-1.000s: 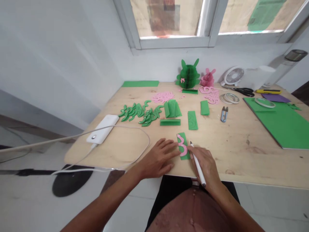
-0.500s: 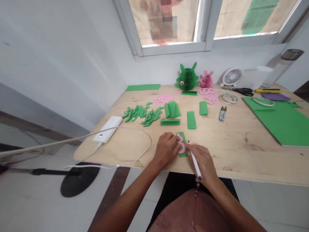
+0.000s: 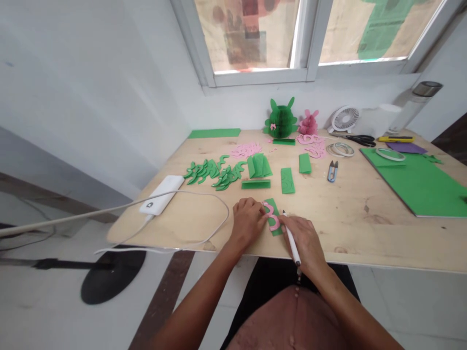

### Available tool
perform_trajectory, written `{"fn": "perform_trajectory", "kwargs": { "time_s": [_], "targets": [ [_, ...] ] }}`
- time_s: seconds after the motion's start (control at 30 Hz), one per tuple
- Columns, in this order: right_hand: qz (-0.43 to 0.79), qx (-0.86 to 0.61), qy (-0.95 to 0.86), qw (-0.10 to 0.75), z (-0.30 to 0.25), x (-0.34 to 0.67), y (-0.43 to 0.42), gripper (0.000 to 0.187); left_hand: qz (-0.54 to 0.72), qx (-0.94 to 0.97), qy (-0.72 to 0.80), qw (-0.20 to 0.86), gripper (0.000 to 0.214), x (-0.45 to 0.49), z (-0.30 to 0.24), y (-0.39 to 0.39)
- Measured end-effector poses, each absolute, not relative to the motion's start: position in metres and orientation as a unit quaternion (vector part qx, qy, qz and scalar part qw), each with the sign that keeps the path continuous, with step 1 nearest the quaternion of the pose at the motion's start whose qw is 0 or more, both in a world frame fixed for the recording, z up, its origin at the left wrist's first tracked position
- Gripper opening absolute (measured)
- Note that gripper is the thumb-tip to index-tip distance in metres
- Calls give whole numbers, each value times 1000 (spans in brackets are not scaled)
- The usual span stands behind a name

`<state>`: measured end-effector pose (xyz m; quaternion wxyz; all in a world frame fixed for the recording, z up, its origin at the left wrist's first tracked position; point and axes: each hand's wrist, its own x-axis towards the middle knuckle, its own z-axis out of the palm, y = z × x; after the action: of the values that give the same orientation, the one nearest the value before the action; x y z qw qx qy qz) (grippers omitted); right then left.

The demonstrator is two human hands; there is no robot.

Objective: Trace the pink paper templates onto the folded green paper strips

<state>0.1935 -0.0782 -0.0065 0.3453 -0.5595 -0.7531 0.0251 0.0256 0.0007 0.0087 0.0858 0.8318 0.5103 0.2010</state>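
My left hand point(image 3: 248, 222) has its fingers curled and pinches the left edge of a pink curly paper cutout point(image 3: 272, 216). The cutout lies on a small green paper strip point(image 3: 275, 214) near the front edge of the wooden table point(image 3: 357, 228). My right hand point(image 3: 303, 239) is closed round a white pen point(image 3: 291, 238), whose tip rests at the strip's right edge.
Further back lie green cutouts point(image 3: 213, 172), folded green strips point(image 3: 260, 166), pink cutouts point(image 3: 246, 149), snips point(image 3: 332, 171), tape rolls point(image 3: 340, 148), scissors point(image 3: 361, 140) and a green sheet point(image 3: 419, 182). A white power bank point(image 3: 160, 195) with a looping cable point(image 3: 215, 223) sits left. Paper figures point(image 3: 280, 119) and a fan point(image 3: 344, 118) stand at the wall.
My left hand went from lying flat beside the strip to pinching the pink cutout's edge. The view shifted slightly; my right hand stayed on the pen.
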Motion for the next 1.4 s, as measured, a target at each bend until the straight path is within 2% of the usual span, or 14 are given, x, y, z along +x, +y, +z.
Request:
{"fn": "perform_trajectory", "kwargs": {
  "time_s": [0.07, 0.2, 0.43, 0.73, 1.03, 1.23, 1.4],
  "targets": [
    [28, -561, -754, 342, -7, 194, -79, 31, 196, 835, 508, 82, 4, 22, 10, -2],
    [40, -560, -754, 340, -8, 193, -79, 30, 169, 863, 469, 84, 20, 23, 13, -3],
    [49, -564, -754, 332, -6, 193, -79, 31, 75, 918, 381, 81, 29, 29, 32, 18],
    [34, -557, -759, 335, -7, 194, -79, 31, 14, 932, 354, 74, 15, 15, 42, 32],
    [17, -569, -750, 336, -12, 193, -79, 27, 51, 921, 383, 51, 15, -17, 37, 17],
    [30, -572, -744, 344, -13, 193, -79, 27, 127, 900, 416, 39, 22, -13, 23, -13],
    [25, -571, -745, 344, -12, 193, -79, 27, 197, 901, 383, 46, 30, -6, 8, -52]
  ]
}}
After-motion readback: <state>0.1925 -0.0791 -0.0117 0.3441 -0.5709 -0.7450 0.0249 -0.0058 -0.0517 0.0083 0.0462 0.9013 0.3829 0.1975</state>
